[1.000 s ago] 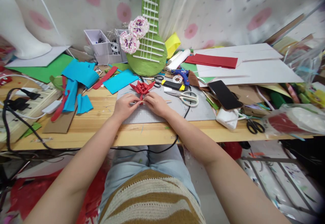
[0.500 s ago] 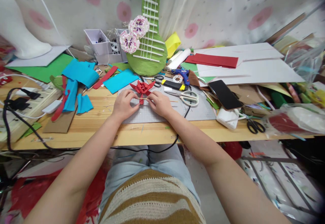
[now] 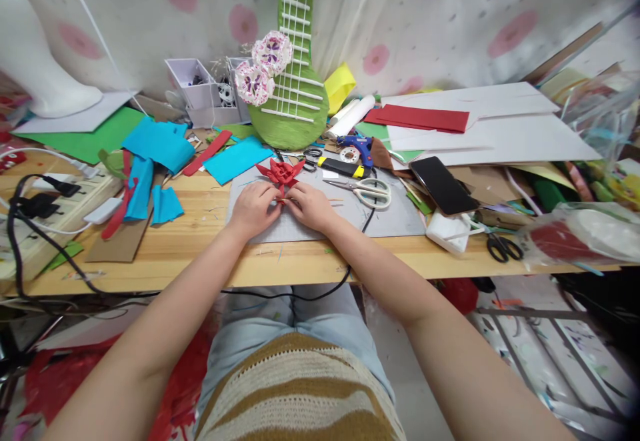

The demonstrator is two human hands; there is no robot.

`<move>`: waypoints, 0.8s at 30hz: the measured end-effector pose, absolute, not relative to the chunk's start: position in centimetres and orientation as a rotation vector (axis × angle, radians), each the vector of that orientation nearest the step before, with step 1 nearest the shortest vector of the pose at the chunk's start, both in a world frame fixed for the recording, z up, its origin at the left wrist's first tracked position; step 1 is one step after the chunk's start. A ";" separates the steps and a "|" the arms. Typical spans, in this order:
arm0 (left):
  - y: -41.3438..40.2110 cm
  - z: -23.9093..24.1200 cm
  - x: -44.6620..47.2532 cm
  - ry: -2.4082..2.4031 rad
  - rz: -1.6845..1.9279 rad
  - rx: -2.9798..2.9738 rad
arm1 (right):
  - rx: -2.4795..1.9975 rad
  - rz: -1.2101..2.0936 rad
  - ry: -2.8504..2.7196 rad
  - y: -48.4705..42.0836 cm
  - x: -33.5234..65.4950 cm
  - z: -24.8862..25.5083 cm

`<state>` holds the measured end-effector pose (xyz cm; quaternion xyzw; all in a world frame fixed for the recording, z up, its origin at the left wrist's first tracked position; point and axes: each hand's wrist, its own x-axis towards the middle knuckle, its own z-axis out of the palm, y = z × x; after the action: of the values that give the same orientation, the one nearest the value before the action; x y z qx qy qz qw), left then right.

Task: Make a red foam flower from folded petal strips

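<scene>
A red paper flower [image 3: 281, 173] with pointed petals lies on the grey cutting mat [image 3: 400, 217], just beyond my fingertips. My left hand [image 3: 256, 209] and my right hand [image 3: 309, 206] meet in front of it, both with fingers pinched. Between the fingertips a small bit of a thin wooden stick [image 3: 283, 200] shows; the fingers hide most of it. The lower part of the flower is also covered by my hands. Right of my right hand, other thin wooden sticks [image 3: 337, 202] lie on the mat near the white-handled scissors [image 3: 373, 193].
Behind the mat are a yellow-black utility knife [image 3: 343, 167], a blue glue gun [image 3: 364, 150] and a green guitar-shaped piece [image 3: 290, 111]. Blue paper [image 3: 157, 144] and a power strip [image 3: 65, 211] lie left. A phone [image 3: 443, 186] and black cable [image 3: 367, 221] are right.
My hands have drawn closer together, the left one moving right. The stick stretched visibly between them before; now only a little of it shows.
</scene>
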<state>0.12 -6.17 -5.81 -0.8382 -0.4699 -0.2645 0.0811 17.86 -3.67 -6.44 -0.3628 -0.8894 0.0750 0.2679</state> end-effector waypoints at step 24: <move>-6.4 -5.7 -0.3 -1.506 -1.003 -2.496 | -0.828 0.203 -2.398 -3.2 18.2 -6.8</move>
<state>-0.27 -6.38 -5.73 -0.8093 -0.4883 -0.3252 0.0293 18.22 -3.20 -6.76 -0.3109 -0.9006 0.0763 0.2939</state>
